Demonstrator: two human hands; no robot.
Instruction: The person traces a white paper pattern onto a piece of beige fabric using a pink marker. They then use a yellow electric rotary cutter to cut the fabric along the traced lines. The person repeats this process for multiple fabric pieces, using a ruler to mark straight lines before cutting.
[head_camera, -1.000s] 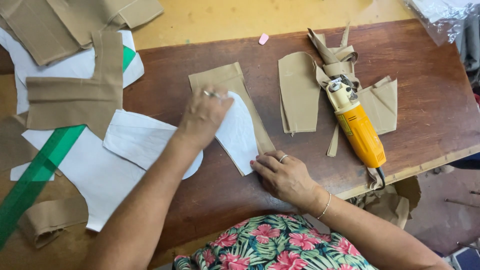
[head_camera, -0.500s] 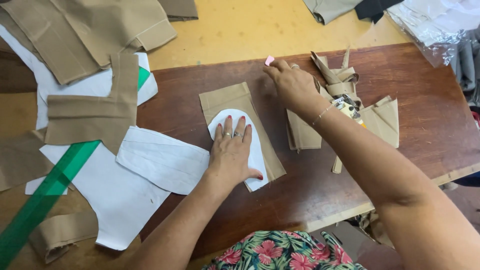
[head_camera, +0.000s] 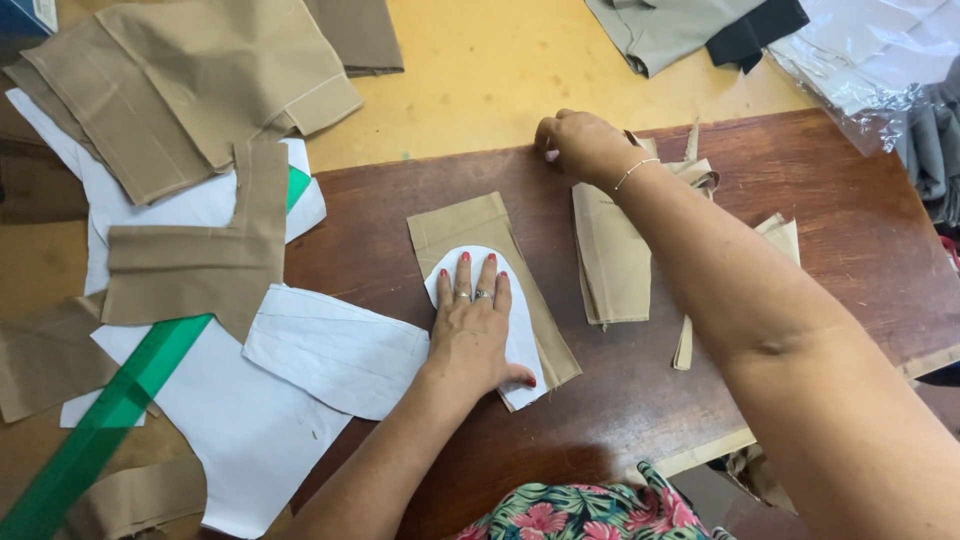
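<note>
Near the middle of the frame a tan fabric strip (head_camera: 478, 232) is lying on the brown table (head_camera: 860, 250), its long axis running from upper left to lower right, the upper end pointing toward the yellow surface (head_camera: 500, 70) at the top. A white pattern piece (head_camera: 520, 335), rounded at its upper end, is lying on the strip along much the same axis. The left hand (head_camera: 472, 325) is pressing flat on the pattern, fingers straight and slightly spread, pointing toward the top of the frame, thumb out to the right by the pattern's lower edge; it is gripping nothing. The right hand (head_camera: 575, 143) is reaching to the table's far edge, above centre, fingers curled down and close together around something small and pale that is mostly hidden, so whether it is actually pinched cannot be told. Just right of the strip, a stack of tan pieces (head_camera: 610, 255) is lying under the right forearm. Half a second ago the right hand was hovering at the same far edge with a small pink object showing beside its fingertips; now the fingers are covering that spot. The left hand, pattern and strip are staying as they were. A green ruler (head_camera: 110, 415) is lying at lower left.
</note>
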